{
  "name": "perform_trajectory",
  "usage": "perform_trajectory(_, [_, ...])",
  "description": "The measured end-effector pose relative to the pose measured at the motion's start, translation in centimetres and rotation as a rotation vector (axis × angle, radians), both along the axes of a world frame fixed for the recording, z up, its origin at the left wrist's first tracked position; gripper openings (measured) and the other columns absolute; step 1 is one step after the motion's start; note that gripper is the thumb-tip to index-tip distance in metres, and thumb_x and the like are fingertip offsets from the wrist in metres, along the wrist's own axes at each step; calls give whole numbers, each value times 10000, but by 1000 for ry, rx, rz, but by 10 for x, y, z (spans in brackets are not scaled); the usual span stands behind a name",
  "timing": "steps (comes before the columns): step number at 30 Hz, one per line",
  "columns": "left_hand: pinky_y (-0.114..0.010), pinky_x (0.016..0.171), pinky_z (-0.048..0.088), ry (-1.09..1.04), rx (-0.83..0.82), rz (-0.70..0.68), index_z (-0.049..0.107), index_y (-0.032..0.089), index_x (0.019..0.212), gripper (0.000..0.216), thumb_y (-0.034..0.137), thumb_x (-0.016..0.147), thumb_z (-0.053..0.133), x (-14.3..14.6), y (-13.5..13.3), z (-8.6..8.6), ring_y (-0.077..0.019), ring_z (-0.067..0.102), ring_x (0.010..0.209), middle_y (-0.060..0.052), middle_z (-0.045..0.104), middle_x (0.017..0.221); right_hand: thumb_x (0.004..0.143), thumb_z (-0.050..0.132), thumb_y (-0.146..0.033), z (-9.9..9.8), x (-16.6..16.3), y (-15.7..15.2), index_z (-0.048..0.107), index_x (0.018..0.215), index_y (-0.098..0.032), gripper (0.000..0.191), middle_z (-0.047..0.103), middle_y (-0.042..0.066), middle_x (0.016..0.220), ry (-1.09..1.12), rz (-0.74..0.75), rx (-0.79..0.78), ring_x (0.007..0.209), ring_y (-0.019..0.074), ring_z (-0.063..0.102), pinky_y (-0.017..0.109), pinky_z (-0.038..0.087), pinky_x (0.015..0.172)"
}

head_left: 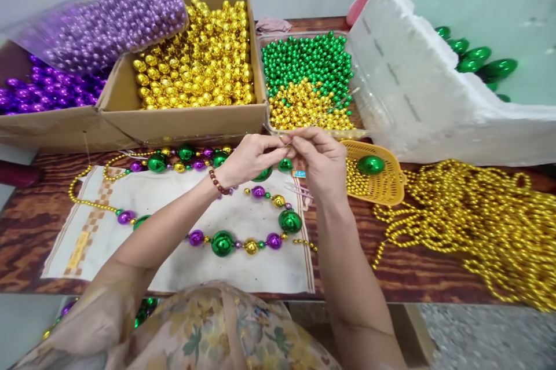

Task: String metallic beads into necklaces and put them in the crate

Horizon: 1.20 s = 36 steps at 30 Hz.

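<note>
Hands: left hand (249, 158) and right hand (324, 164) together at the fingertips, both pinching a tiny piece (288, 143) too small to identify.
Bead string: on the white cloth (260, 268), between the hands and the person's body, to the left of the right forearm; large green, purple and gold beads alternate with smaller ones.
Long axis: left to right, with the left forearm crossing above it; the right end bends back toward the left wrist.
Nearer side: the bend, marked by a large green bead (290, 221), lies beside the right forearm.
Beyond fingertips: small green beads (306, 60).
Right of right hand: yellow basket (393, 187).
</note>
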<state>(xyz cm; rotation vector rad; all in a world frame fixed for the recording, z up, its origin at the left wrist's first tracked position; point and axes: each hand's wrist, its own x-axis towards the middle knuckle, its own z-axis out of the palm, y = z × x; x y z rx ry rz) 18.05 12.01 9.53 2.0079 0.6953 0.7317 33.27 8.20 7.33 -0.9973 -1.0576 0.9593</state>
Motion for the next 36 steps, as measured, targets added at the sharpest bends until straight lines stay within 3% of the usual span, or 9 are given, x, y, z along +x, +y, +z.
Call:
perform_trajectory(3, [-223,549,308,24,-8,-11,639,137,640,319,253,905,504,2,-4,3,-87,389,541,20,495,566,867,655,-514,3,4,-4,571,866,-249,277,643,-26,675,24,-58,5,488,90,585,178,396,392])
perform_trajectory(8, [-219,617,384,27,-53,42,710,147,793,238,278,899,542,-9,-12,-9,-117,530,632,-11,636,679,871,642,-557,18,11,-7,545,957,-265,320,639,-34,689,65,-37,41,564,114,648,180,450,412])
perform_trajectory(11, [-224,650,403,10,-111,104,716,153,828,235,306,903,554,-19,-19,-24,-128,560,657,-15,656,701,812,732,-501,21,7,-13,583,920,-220,336,660,-17,769,62,111,10,611,114,663,195,510,454])
perform_trajectory(15, [-232,654,407,-69,-245,260,726,165,882,236,355,896,586,-32,-38,-54,-145,574,676,-25,668,743,845,695,-495,22,0,-23,565,852,-210,313,646,-21,717,85,232,-50,535,103,629,198,494,422])
perform_trajectory(22, [-249,822,407,-227,-302,448,742,209,888,111,257,861,647,-45,-66,-92,-182,575,851,-37,681,886,858,715,-340,63,6,-31,589,806,-235,172,436,-68,555,172,33,210,414,63,418,173,342,339])
perform_trajectory(26, [-250,840,401,-261,-332,471,747,214,880,123,241,877,627,-48,-75,-97,-192,565,891,-49,665,909,858,719,-270,88,0,-42,632,769,-235,129,363,-57,562,165,-73,338,436,65,321,170,335,349])
perform_trajectory(30, [-258,858,402,-250,-364,502,756,219,911,122,231,869,642,-56,-86,-99,-200,566,933,-62,655,964,913,648,-249,87,-12,-50,628,772,-242,142,359,-49,612,145,-135,344,446,55,264,144,290,354])
perform_trajectory(34, [-263,833,411,-235,-358,542,758,213,886,101,220,848,665,-68,-83,-97,-204,565,902,-68,652,938,930,630,-300,77,-22,-45,615,776,-236,168,368,-50,613,39,-20,247,450,51,306,148,295,366])
perform_trajectory(36, [-277,856,410,-194,-319,522,756,219,857,82,217,838,677,-73,-77,-93,-212,556,896,-65,653,908,907,661,-325,82,-26,-40,610,755,-227,188,387,-52,617,27,39,214,444,44,307,151,294,360])
